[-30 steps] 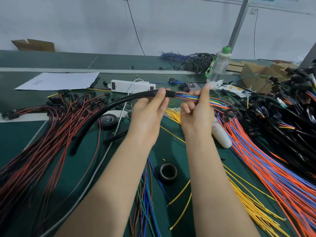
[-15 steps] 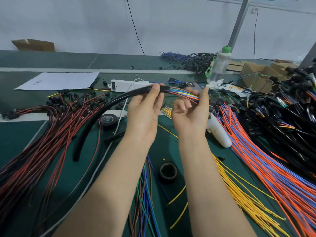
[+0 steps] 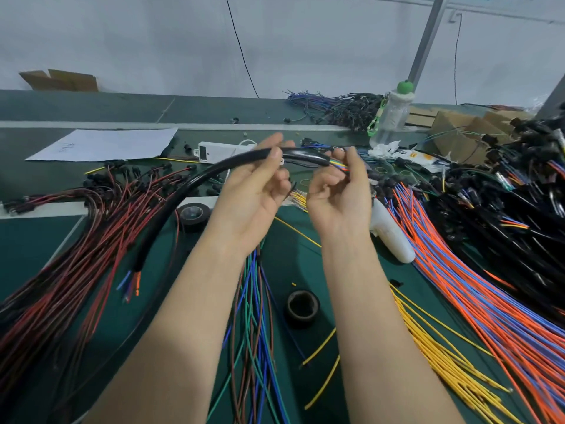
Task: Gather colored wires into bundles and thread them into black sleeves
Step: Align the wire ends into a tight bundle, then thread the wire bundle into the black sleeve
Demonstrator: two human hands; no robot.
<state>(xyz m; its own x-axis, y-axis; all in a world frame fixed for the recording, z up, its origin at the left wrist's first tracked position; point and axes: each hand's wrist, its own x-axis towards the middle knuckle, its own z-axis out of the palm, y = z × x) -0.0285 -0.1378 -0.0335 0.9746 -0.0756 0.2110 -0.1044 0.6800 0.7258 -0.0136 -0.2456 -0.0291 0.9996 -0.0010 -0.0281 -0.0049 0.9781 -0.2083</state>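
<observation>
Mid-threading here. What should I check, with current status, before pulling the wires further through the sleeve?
1. Left grip holding the black sleeve: ok.
2. Right grip pinching the colored wires at the sleeve's near mouth: ok.
3. Wire tips showing out of the far end: ok.
4. Sleeve curve free of kinks: ok.
5. Every wire of the bundle through: cannot tell.

Black sleeve [image 3: 189,185], multicoloured wires [image 3: 337,165], green table [image 3: 305,258], yellow strands [image 3: 440,356].
</observation>
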